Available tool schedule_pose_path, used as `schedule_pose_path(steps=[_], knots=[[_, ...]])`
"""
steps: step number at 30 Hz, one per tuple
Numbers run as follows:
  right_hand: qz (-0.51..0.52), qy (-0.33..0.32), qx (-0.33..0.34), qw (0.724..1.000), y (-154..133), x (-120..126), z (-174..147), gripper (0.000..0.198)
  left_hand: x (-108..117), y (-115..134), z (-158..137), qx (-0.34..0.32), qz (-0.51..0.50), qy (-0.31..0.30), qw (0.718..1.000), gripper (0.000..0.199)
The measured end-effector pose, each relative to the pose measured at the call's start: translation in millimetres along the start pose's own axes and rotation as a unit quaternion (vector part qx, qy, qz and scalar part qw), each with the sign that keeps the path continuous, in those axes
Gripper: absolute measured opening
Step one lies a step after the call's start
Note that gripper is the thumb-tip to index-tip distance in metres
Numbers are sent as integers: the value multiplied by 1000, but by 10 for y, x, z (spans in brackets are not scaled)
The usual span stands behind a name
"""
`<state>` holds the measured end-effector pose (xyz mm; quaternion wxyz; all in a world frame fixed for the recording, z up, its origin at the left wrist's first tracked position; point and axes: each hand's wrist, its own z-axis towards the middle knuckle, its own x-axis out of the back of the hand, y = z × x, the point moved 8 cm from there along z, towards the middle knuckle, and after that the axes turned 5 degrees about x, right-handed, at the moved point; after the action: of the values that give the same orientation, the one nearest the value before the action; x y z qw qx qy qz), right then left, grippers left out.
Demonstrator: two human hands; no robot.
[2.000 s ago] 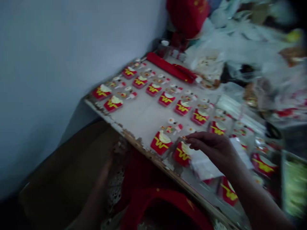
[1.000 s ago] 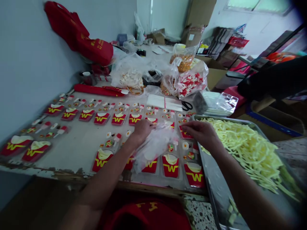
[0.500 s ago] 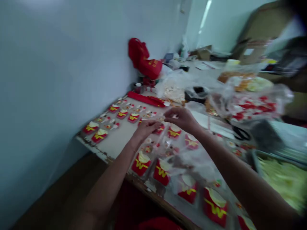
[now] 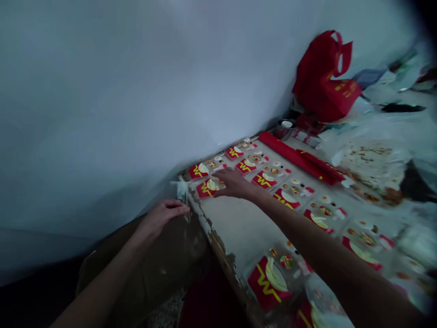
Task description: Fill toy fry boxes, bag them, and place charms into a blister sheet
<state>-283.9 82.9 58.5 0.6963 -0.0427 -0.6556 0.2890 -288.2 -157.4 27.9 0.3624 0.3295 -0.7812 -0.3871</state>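
Note:
My right hand (image 4: 234, 183) reaches over the far left corner of the table, its fingers and thumb apart. It covers part of a clear packet holding a red fries carton with a yellow zigzag (image 4: 205, 187); whether it touches it I cannot tell. A similar fries-carton packet (image 4: 198, 171) lies just behind. My left hand (image 4: 167, 213) is off the table's left edge, thumb and fingers pinched together. A translucent, plastic-like piece (image 4: 182, 191) shows by its fingertips; what they hold is not clear.
Rows of similar packets with small food-shaped pieces (image 4: 262, 180) cover the table (image 4: 225, 223). A long red roll (image 4: 300, 159) lies behind them. A red bag (image 4: 324, 82) stands near the wall (image 4: 136, 91). Clear plastic bags (image 4: 372, 155) lie at right.
The view has swung left. My hands, close together over the packets before, have separated: the right has moved to the far left corner, the left beyond the table edge.

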Motion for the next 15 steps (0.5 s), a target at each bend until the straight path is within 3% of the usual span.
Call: schedule_pose_path(steps=[3, 6, 10, 15], knots=[[-141, -49, 57, 987, -83, -367, 210, 90, 259, -373, 15, 38, -26, 48, 998, 35], [-187, -65, 73, 978, -119, -454, 234, 102, 249, -511, 41, 54, -44, 27, 997, 40], [-205, -85, 55, 974, -44, -356, 224, 102, 88, -440, 62, 36, -27, -52, 998, 44], [-199, -114, 52, 972, 5, -328, 270, 95, 184, -339, 100, -21, 14, 8, 1000, 27]])
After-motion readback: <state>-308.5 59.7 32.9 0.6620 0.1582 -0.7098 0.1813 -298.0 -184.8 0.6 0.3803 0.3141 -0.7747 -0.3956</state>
